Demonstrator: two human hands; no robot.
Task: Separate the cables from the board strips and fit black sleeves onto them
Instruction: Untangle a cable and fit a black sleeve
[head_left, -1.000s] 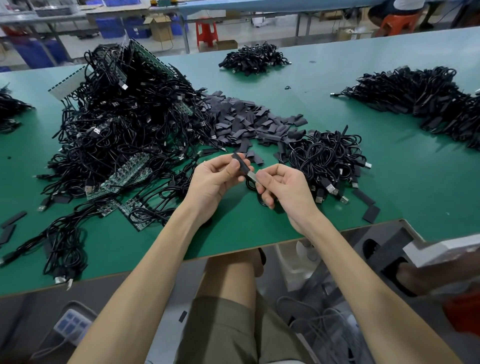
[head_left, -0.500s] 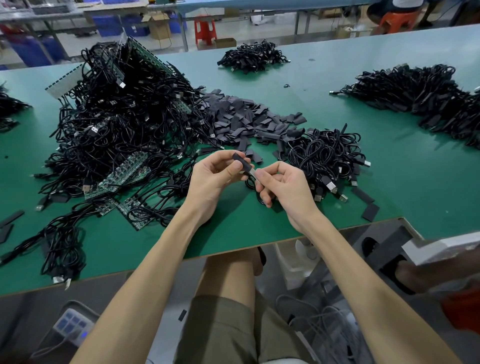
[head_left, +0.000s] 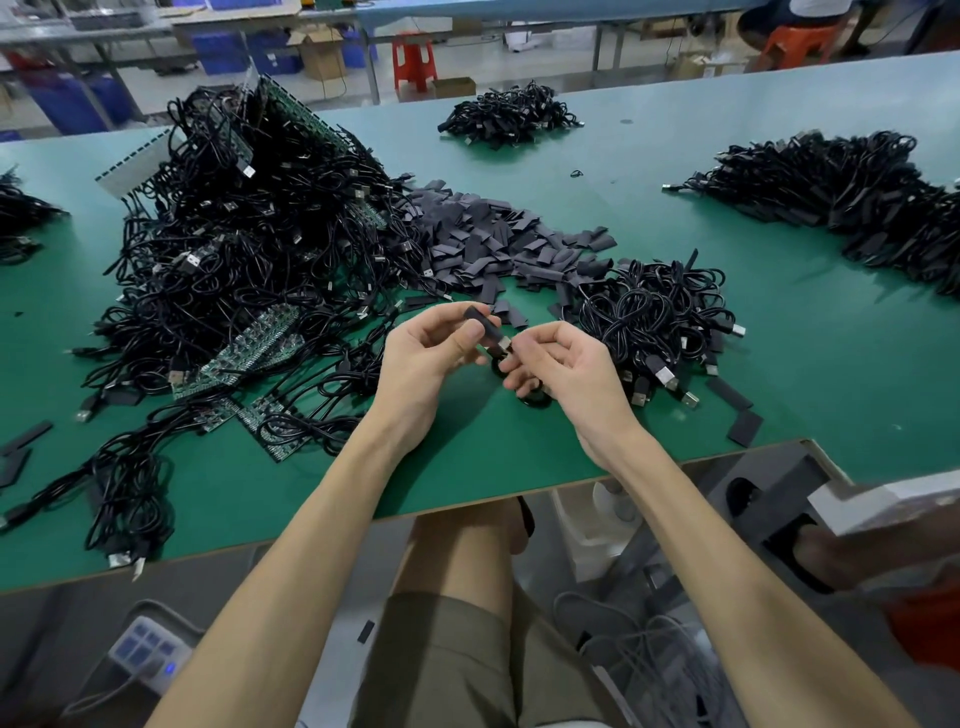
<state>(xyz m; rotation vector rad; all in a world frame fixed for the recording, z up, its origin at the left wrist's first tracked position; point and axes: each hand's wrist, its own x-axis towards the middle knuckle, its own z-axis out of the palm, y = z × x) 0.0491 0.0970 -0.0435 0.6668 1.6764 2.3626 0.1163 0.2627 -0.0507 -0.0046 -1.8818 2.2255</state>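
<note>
We see both hands raised over the worktop (head_left: 779, 374), near the middle of its near edge. The left hand (head_left: 431, 364) pinches a black sleeve (head_left: 482, 323) between thumb and forefinger, with its other fingers loosely curled. The sleeve slants down toward the right hand (head_left: 569, 371). That hand's thumb and forefinger are closed on the end of a cable (head_left: 535, 401) right at the sleeve's lower mouth, where a small pale tip shows. We cannot tell how far the end sits inside. The rest of the cable shows as a small black loop under the right hand. Toward the far left corner lies a big tangle of cables (head_left: 244, 244), with green board strips (head_left: 249, 345) poking out of its near side and more along its far side. Just right of the tangle, beyond the hands, spreads a heap of loose sleeves (head_left: 488, 244). At that heap's right end, just beside the right hand, sits a pile of coiled cables (head_left: 654, 312) with metal plugs. A few flat sleeves (head_left: 744, 427) lie by the near right corner. Three more dark piles lie well apart: a far pile (head_left: 506, 114) by the far edge, a right pile (head_left: 841, 192) toward the right edge, and a left pile (head_left: 21, 218) at the left edge.
</note>
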